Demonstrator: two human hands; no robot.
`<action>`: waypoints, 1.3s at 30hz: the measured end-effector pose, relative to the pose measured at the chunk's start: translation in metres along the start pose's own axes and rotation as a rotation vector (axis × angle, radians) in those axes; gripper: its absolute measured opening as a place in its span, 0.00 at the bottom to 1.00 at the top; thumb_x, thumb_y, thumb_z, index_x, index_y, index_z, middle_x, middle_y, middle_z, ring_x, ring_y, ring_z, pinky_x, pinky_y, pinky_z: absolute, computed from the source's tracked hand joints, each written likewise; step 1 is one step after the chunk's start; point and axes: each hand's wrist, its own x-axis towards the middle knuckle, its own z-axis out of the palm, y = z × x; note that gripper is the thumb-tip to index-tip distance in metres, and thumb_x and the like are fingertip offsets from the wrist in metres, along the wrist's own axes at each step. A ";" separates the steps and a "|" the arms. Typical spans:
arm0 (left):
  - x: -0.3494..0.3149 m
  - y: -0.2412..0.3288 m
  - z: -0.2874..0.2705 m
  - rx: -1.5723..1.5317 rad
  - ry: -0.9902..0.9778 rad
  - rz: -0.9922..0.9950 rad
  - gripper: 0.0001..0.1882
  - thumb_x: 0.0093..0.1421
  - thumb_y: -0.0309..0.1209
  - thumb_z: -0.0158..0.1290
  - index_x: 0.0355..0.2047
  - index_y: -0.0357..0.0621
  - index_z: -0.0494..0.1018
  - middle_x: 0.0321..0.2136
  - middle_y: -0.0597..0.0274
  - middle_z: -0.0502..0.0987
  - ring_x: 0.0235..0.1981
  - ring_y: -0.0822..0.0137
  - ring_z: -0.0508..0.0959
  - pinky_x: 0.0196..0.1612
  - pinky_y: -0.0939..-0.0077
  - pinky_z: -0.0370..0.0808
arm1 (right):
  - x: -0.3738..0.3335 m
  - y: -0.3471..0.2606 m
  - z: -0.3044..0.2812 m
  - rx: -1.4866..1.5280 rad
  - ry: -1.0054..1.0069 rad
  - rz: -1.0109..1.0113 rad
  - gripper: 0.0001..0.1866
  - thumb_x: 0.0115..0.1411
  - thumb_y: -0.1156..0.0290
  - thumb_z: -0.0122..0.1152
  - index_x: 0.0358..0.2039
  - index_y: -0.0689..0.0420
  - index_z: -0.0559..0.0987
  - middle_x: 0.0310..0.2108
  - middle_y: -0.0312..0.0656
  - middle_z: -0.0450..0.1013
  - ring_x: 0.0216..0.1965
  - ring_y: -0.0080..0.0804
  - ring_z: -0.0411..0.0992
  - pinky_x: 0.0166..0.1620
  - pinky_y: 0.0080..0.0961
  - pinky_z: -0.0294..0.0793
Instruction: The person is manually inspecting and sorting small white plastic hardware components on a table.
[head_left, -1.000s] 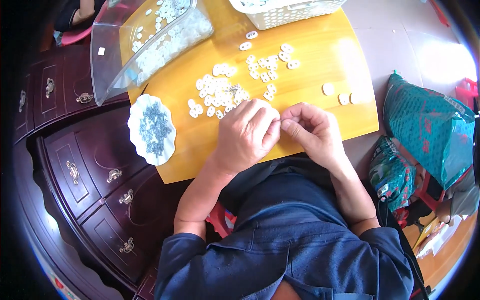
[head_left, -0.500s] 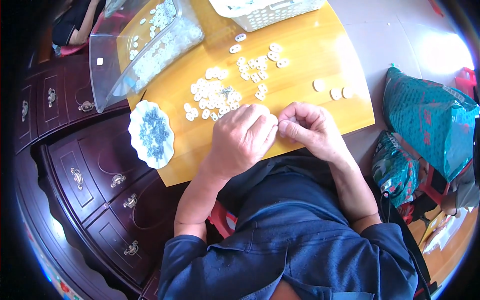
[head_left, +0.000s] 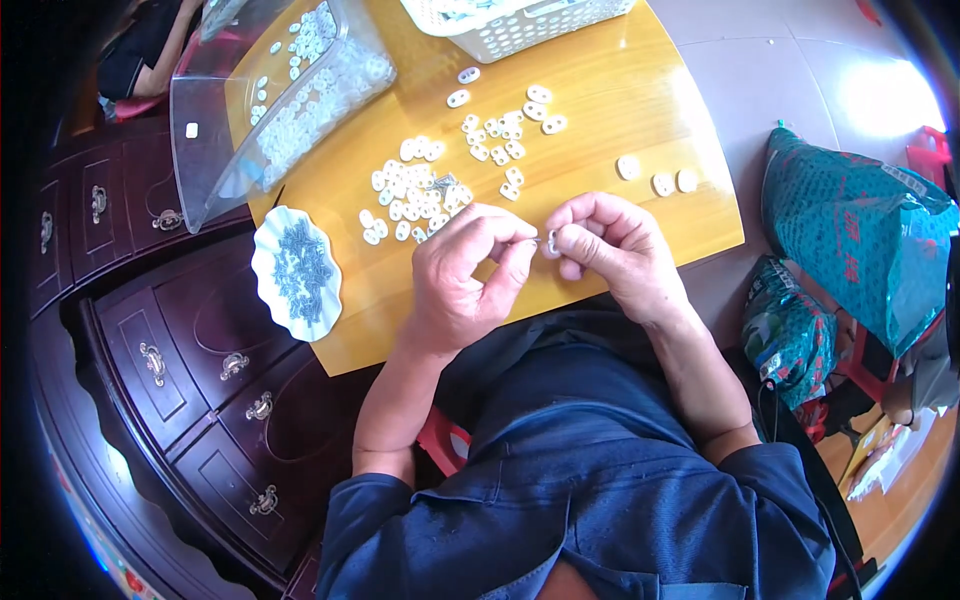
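Observation:
My right hand pinches a small white oval plastic piece between thumb and fingers, its edge showing at the fingertips. Close beside it, the thumb and forefinger of my left hand are closed on a thin metal screw pointing at the piece. Whether the screw's tip has entered a hole is too small to tell. Just beyond my left hand lies a pile of similar white two-holed pieces, with a few metal screws on it. Left of that stands a fluted white dish of grey screws.
A clear plastic bin with many white pieces lies at the far left, near a white perforated basket. Three white discs sit at the table's right. Teal bags stand beyond that edge; dark drawers flank the left.
My left hand has drawn back and turned, uncovering the screw in its pinch and the white piece in my right fingers. The view has shifted slightly.

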 end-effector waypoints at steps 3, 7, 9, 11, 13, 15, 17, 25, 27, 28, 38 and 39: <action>-0.001 -0.001 0.004 -0.038 0.024 -0.090 0.06 0.57 0.16 0.58 0.33 0.38 0.76 0.29 0.60 0.79 0.25 0.68 0.79 0.29 0.77 0.76 | 0.000 0.000 -0.003 0.005 -0.024 -0.010 0.08 0.69 0.72 0.60 0.45 0.62 0.79 0.35 0.34 0.78 0.35 0.16 0.74 0.40 0.15 0.75; 0.000 0.000 0.009 -0.050 0.014 -0.129 0.04 0.59 0.18 0.58 0.32 0.38 0.75 0.28 0.60 0.78 0.25 0.68 0.78 0.29 0.77 0.76 | -0.002 0.007 0.001 0.026 0.040 -0.048 0.08 0.68 0.75 0.61 0.45 0.62 0.79 0.35 0.33 0.78 0.36 0.16 0.75 0.42 0.15 0.76; 0.000 0.001 0.011 -0.057 0.007 -0.136 0.03 0.59 0.18 0.58 0.32 0.38 0.75 0.28 0.60 0.78 0.25 0.68 0.78 0.29 0.76 0.75 | -0.005 0.012 0.000 0.002 0.080 -0.065 0.08 0.68 0.77 0.60 0.46 0.63 0.79 0.36 0.34 0.78 0.37 0.16 0.75 0.43 0.15 0.76; -0.001 0.001 0.012 -0.053 -0.018 -0.150 0.01 0.61 0.19 0.57 0.33 0.36 0.76 0.28 0.61 0.77 0.26 0.72 0.77 0.31 0.79 0.75 | -0.005 0.014 -0.002 -0.022 0.089 -0.095 0.08 0.68 0.77 0.60 0.46 0.63 0.79 0.35 0.34 0.78 0.36 0.16 0.75 0.43 0.15 0.76; -0.001 0.002 0.013 -0.048 -0.029 -0.152 0.01 0.61 0.19 0.57 0.33 0.36 0.76 0.28 0.60 0.77 0.26 0.72 0.77 0.31 0.79 0.75 | -0.006 0.015 -0.002 -0.048 0.099 -0.126 0.07 0.67 0.78 0.60 0.45 0.63 0.79 0.35 0.34 0.78 0.36 0.16 0.75 0.43 0.15 0.76; 0.000 0.003 0.013 -0.043 -0.038 -0.153 0.01 0.61 0.19 0.57 0.33 0.36 0.76 0.28 0.60 0.77 0.26 0.72 0.77 0.31 0.78 0.75 | -0.006 0.014 -0.002 -0.040 0.109 -0.119 0.07 0.67 0.78 0.60 0.45 0.64 0.79 0.35 0.34 0.78 0.36 0.17 0.75 0.43 0.15 0.76; 0.001 0.003 0.015 -0.033 -0.021 -0.132 0.03 0.60 0.19 0.58 0.32 0.39 0.76 0.27 0.60 0.78 0.25 0.68 0.78 0.28 0.77 0.75 | -0.007 0.014 -0.002 -0.035 0.114 -0.118 0.07 0.67 0.78 0.60 0.45 0.63 0.79 0.35 0.34 0.78 0.35 0.16 0.75 0.43 0.15 0.76; -0.002 0.003 0.014 -0.029 -0.025 -0.157 0.02 0.60 0.19 0.58 0.33 0.35 0.76 0.28 0.61 0.78 0.26 0.72 0.77 0.31 0.79 0.75 | -0.008 0.015 -0.001 -0.018 0.113 -0.128 0.07 0.66 0.79 0.61 0.44 0.64 0.78 0.34 0.34 0.78 0.34 0.16 0.75 0.42 0.14 0.75; -0.002 0.001 0.016 -0.032 -0.034 -0.154 0.02 0.60 0.19 0.58 0.33 0.36 0.76 0.28 0.61 0.78 0.26 0.72 0.77 0.31 0.79 0.75 | -0.008 0.015 -0.002 -0.025 0.119 -0.123 0.08 0.66 0.79 0.61 0.44 0.64 0.78 0.34 0.34 0.78 0.35 0.16 0.75 0.42 0.14 0.75; -0.002 0.002 0.016 -0.023 -0.014 -0.137 0.02 0.60 0.19 0.58 0.32 0.37 0.76 0.27 0.61 0.78 0.25 0.71 0.77 0.29 0.78 0.75 | -0.008 0.014 -0.001 -0.024 0.118 -0.125 0.08 0.66 0.79 0.61 0.44 0.64 0.78 0.34 0.34 0.78 0.35 0.16 0.75 0.42 0.14 0.75; -0.002 0.002 0.016 -0.006 -0.002 -0.136 0.04 0.59 0.18 0.58 0.31 0.40 0.76 0.26 0.62 0.78 0.24 0.70 0.77 0.27 0.78 0.74 | -0.007 0.015 -0.001 -0.032 0.116 -0.139 0.08 0.65 0.79 0.62 0.44 0.63 0.78 0.33 0.33 0.77 0.34 0.15 0.75 0.41 0.13 0.75; -0.002 0.003 0.016 -0.007 -0.003 -0.136 0.04 0.59 0.18 0.58 0.31 0.40 0.76 0.26 0.62 0.78 0.24 0.70 0.77 0.27 0.78 0.74 | -0.007 0.016 -0.001 -0.033 0.119 -0.143 0.08 0.65 0.79 0.62 0.44 0.63 0.78 0.33 0.33 0.77 0.34 0.15 0.74 0.41 0.13 0.75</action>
